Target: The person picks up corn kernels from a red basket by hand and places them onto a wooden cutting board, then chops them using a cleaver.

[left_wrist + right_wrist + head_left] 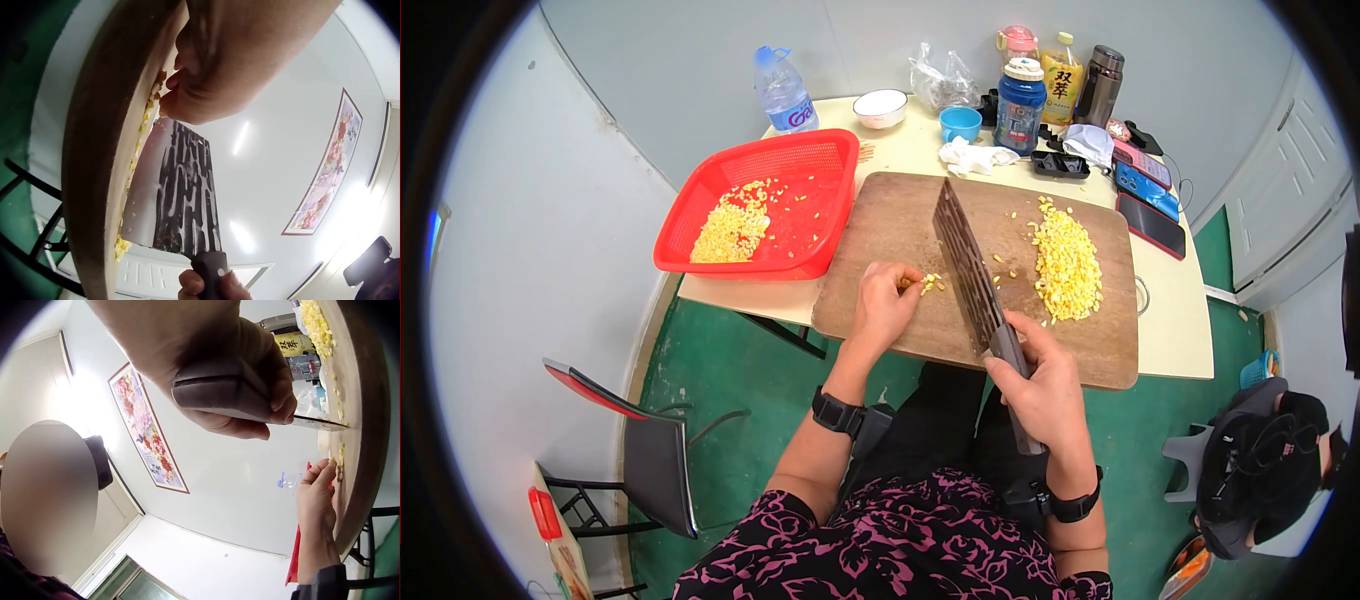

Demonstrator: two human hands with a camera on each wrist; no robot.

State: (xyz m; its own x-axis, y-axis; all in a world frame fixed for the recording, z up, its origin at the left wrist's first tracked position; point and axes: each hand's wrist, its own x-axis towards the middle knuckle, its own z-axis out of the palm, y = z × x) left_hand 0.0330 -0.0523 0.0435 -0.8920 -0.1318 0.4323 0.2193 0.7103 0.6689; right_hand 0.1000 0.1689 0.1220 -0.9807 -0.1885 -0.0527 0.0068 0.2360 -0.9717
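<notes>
My right hand grips the dark handle of a cleaver. The blade stands on edge over the middle of the wooden cutting board, its face marked with dark dimples. To its left, the curled left hand rests low at the board and pinches at a few small yellow kernels. Those fingertips also show in the right wrist view, thumb and forefinger together. A large heap of chopped yellow kernels lies at the board's right side, with loose bits between it and the blade.
A red plastic basket with more yellow kernels stands left of the board. Behind are a water bottle, a white bowl, a blue cup, crumpled tissue and several drink containers. Phones lie at the right.
</notes>
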